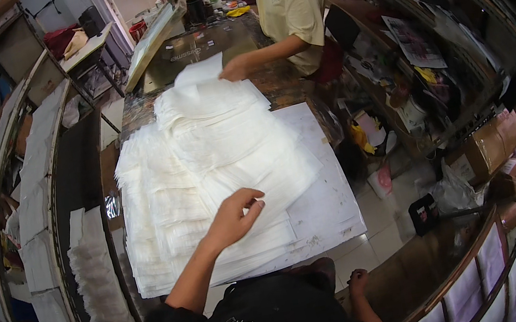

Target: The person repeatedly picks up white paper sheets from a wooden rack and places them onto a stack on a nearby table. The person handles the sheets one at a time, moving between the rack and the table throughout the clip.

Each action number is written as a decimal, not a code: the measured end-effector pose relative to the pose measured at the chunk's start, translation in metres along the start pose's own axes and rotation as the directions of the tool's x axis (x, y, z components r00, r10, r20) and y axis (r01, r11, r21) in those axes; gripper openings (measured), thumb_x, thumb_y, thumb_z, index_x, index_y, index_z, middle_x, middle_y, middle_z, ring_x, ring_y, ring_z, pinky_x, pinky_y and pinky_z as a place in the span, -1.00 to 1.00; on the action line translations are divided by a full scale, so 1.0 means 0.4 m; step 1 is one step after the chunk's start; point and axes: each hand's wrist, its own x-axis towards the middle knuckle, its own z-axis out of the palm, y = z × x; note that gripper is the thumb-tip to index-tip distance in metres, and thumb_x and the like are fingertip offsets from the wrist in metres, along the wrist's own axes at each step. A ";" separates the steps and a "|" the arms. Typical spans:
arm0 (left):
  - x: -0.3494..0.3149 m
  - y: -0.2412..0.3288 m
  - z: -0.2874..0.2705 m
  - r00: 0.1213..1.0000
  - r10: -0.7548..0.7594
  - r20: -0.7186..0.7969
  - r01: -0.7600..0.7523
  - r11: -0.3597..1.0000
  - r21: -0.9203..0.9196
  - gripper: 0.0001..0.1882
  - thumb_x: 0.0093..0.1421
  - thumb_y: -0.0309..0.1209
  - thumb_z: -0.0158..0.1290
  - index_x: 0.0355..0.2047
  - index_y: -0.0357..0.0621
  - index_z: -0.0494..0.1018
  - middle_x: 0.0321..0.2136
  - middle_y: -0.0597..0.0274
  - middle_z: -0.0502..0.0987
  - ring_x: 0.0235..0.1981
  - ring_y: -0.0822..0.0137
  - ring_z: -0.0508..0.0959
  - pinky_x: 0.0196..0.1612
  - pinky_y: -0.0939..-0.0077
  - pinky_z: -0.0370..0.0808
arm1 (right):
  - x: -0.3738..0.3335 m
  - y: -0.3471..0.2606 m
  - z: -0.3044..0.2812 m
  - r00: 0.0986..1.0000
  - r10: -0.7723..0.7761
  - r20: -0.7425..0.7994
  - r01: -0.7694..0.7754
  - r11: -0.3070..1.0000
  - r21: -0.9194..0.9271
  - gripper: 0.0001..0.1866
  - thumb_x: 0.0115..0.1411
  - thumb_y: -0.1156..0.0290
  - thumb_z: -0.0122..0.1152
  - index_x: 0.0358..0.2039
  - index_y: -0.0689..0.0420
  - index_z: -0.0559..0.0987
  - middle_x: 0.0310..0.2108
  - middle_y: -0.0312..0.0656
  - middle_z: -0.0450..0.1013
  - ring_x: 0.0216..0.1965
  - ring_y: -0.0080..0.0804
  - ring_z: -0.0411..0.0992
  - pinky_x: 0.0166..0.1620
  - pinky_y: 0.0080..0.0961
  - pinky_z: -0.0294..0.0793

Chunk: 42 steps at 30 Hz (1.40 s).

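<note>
Overlapping stacks of thin white sheets [229, 149] cover most of a pale board at the near end of the table. Above their near part is my left hand [235, 219], thumb and forefinger bent with a gap between them and nothing held. My right hand [358, 278] hangs low at my right side by a brown bench, its small visible fingers curled in. Across the table a person in a pale yellow shirt [292, 5] raises a framed screen [157, 41] with one hand. That person's other hand [234, 69] is at a white sheet [200, 70] beyond the stacks.
The pale board [334, 216] shows along the right of the stacks. Racks holding white sheets [32, 199] stand on the left. Cluttered shelves [418, 59] and cardboard boxes [491, 146] line the right. The brown bench [421, 277] runs close by my right side.
</note>
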 end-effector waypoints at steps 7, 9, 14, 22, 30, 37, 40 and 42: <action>0.128 -0.016 -0.008 0.982 0.183 -0.035 -0.153 0.897 0.415 -0.71 0.20 -0.30 0.13 -0.17 -0.25 0.50 -0.24 0.01 0.53 -0.25 0.05 0.57 -0.20 0.26 0.51 | -0.057 0.016 -0.023 0.985 0.166 0.043 -0.170 0.978 0.120 -0.76 0.22 0.41 0.13 -0.19 0.31 0.46 -0.50 -0.12 0.45 -0.58 -0.32 0.48 -0.45 -0.36 0.55; 0.175 -0.014 0.017 0.970 0.242 0.019 -0.212 0.807 0.551 -0.72 0.16 -0.30 0.16 -0.24 -0.26 0.49 -0.31 0.03 0.51 -0.27 0.06 0.55 -0.23 0.23 0.52 | -0.081 0.027 -0.040 0.969 0.230 0.090 -0.235 0.971 0.049 -0.74 0.22 0.40 0.14 -0.18 0.34 0.47 -0.43 -0.08 0.46 -0.52 -0.32 0.51 -0.44 -0.36 0.55; 0.293 -0.122 0.094 0.958 0.187 0.220 -0.285 0.503 0.816 -0.80 0.15 -0.36 0.11 -0.27 -0.20 0.50 -0.35 0.08 0.50 -0.29 0.15 0.55 -0.26 0.21 0.54 | -0.150 0.144 -0.049 0.943 0.304 0.139 -0.311 0.950 0.032 -0.73 0.24 0.35 0.15 -0.15 0.26 0.46 -0.46 -0.12 0.47 -0.57 -0.36 0.48 -0.53 -0.42 0.46; 0.440 -0.268 0.129 0.961 -0.104 0.258 -0.197 0.398 0.896 -0.83 0.15 -0.46 -0.01 -0.29 -0.17 0.54 -0.27 0.04 0.58 -0.23 0.10 0.63 -0.19 0.22 0.58 | -0.228 0.218 -0.005 0.935 0.335 0.116 -0.348 0.931 0.112 -0.73 0.27 0.31 0.11 -0.17 0.27 0.48 -0.48 -0.21 0.44 -0.51 -0.44 0.44 -0.46 -0.41 0.48; 0.316 -0.083 0.288 0.836 0.313 0.450 -0.548 0.502 0.669 -0.84 0.20 -0.38 0.03 -0.47 -0.18 0.51 -0.46 0.03 0.54 -0.45 0.01 0.59 -0.35 0.15 0.53 | -0.237 -0.234 0.045 0.996 0.002 -0.092 0.034 0.923 0.384 -0.71 0.29 0.35 0.12 -0.01 0.15 0.47 -0.26 -0.22 0.43 -0.28 -0.51 0.41 -0.31 -0.51 0.47; -0.008 0.065 0.511 0.634 0.506 0.585 -0.674 0.732 0.097 -0.88 0.20 -0.40 0.10 -0.35 -0.20 0.51 -0.48 0.01 0.54 -0.49 -0.04 0.57 -0.41 0.16 0.50 | -0.376 -0.691 -0.067 0.887 -0.455 -0.084 0.461 0.856 0.235 -0.56 0.34 0.20 0.06 0.16 0.13 0.40 -0.21 -0.04 0.49 -0.25 -0.19 0.50 -0.13 -0.30 0.48; -0.113 0.039 0.571 0.447 0.517 0.730 -0.773 0.633 0.025 -0.87 0.18 -0.39 0.11 -0.36 -0.19 0.48 -0.49 0.03 0.52 -0.51 -0.04 0.56 -0.42 0.15 0.50 | -0.421 -0.641 -0.084 0.932 -0.336 -0.139 0.353 0.927 0.124 -0.66 0.32 0.20 0.04 -0.03 0.16 0.50 -0.22 0.06 0.51 -0.19 0.04 0.49 -0.11 -0.17 0.46; -0.189 0.042 0.583 0.381 0.490 0.784 -0.752 0.657 -0.045 -0.87 0.17 -0.37 0.11 -0.38 -0.18 0.47 -0.50 0.04 0.51 -0.50 -0.03 0.57 -0.42 0.15 0.50 | -0.464 -0.573 -0.086 0.962 -0.215 -0.170 0.237 0.964 0.121 -0.76 0.27 0.27 0.07 -0.26 0.19 0.54 -0.30 0.06 0.52 -0.19 0.06 0.49 -0.12 -0.14 0.46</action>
